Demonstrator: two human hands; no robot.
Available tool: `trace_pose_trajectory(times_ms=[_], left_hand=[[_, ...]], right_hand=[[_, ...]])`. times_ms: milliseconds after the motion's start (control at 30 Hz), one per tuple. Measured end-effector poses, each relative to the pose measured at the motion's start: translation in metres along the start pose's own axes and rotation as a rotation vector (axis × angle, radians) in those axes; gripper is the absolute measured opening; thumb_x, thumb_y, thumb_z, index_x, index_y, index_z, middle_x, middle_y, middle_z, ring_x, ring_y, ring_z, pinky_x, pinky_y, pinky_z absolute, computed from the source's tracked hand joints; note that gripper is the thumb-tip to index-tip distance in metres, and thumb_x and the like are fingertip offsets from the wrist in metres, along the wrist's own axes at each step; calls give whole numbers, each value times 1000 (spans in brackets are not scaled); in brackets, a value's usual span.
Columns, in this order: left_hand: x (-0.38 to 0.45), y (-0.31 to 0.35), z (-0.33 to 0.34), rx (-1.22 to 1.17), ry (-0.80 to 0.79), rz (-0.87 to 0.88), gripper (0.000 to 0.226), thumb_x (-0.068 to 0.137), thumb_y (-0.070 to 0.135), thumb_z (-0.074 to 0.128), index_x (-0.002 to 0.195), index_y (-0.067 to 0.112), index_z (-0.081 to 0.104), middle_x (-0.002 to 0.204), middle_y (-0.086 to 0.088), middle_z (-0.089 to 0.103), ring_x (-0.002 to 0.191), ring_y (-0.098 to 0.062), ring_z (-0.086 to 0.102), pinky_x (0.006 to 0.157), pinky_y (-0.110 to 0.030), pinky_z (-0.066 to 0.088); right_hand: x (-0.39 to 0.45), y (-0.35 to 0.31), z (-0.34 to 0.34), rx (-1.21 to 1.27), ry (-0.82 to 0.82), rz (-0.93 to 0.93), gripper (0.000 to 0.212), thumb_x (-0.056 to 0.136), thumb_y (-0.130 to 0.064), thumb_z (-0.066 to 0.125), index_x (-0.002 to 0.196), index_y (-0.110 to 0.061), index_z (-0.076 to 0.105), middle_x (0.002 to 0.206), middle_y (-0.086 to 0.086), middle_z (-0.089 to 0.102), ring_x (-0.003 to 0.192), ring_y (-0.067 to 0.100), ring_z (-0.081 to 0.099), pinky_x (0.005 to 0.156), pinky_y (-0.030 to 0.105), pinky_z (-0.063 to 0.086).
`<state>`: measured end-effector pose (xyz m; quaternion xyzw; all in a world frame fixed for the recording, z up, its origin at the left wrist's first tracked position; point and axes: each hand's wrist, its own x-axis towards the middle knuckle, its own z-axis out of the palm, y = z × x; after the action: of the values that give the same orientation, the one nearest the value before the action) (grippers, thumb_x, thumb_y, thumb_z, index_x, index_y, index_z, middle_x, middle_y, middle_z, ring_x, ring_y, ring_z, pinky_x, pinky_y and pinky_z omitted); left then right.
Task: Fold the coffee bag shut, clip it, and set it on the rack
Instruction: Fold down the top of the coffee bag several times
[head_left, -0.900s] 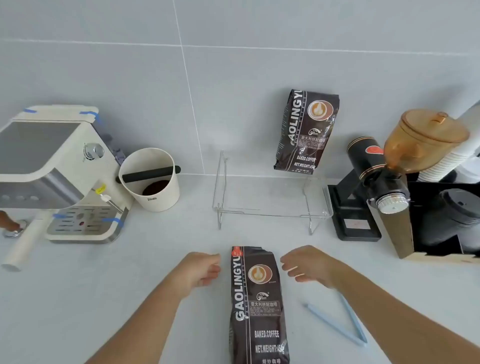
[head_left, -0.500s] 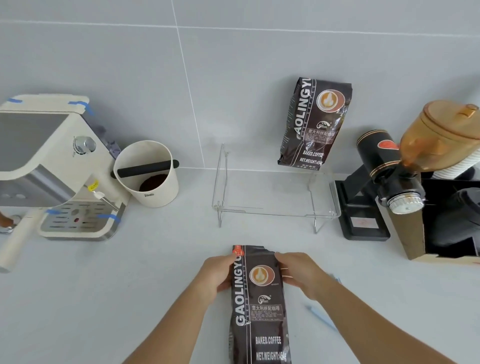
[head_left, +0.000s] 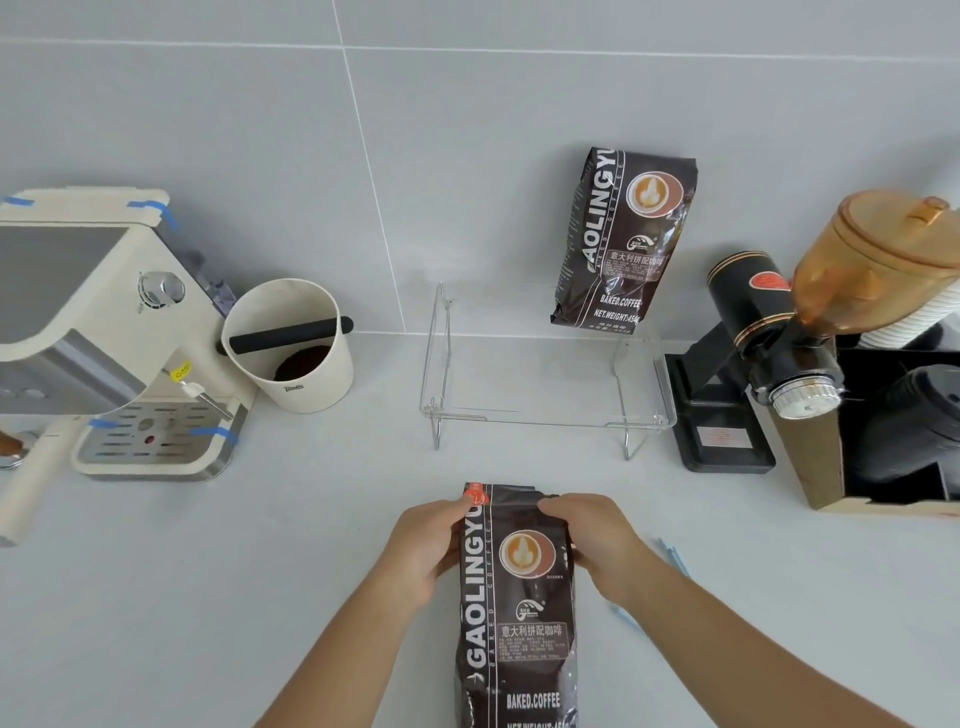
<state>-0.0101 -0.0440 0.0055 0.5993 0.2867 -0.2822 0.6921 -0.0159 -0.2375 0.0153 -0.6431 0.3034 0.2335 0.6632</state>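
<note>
The coffee bag (head_left: 514, 597) lies flat on the counter (head_left: 260, 597) in front of the clear rack (head_left: 545, 415), its open top pointing at the rack, with the left hand (head_left: 426, 545) and right hand (head_left: 597, 545) each clamped on 1 side of it just below the mouth. As I judge it, a crooked or loose fold could let beans spill or spring back open. The blue clip (head_left: 670, 558) lies half hidden behind the right wrist, so a blind reach could knock it away.
</note>
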Motion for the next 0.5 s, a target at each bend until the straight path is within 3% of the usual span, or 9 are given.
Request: trace_pose_trajectory(times_ms=[233, 367, 500], left_hand=[[-46, 12, -8, -14, -128, 170, 23, 89, 17, 62, 74, 9, 77, 78, -9, 78, 62, -15, 70, 62, -26, 52], [-71, 16, -4, -20, -126, 296, 23, 88, 19, 64, 76, 2, 75, 82, -15, 77, 68, -18, 68, 69, -27, 53], [-89, 21, 1, -10, -134, 413, 22, 87, 18, 65, 72, 5, 73, 78, -13, 75, 72, -18, 66, 80, -33, 49]], right_hand=[[-55, -10, -2, 36, -8, -158, 17, 84, -15, 67, 75, 1, 67, 74, 15, 66, 67, 25, 62, 66, 33, 43], [-85, -13, -3, 49, -13, -259, 25, 87, -14, 66, 65, -4, 57, 59, 9, 61, 56, 20, 57, 58, 30, 40], [-105, -15, -7, 82, -2, -355, 38, 87, -13, 66, 70, 14, 46, 66, 13, 52, 64, 22, 51, 64, 35, 34]])
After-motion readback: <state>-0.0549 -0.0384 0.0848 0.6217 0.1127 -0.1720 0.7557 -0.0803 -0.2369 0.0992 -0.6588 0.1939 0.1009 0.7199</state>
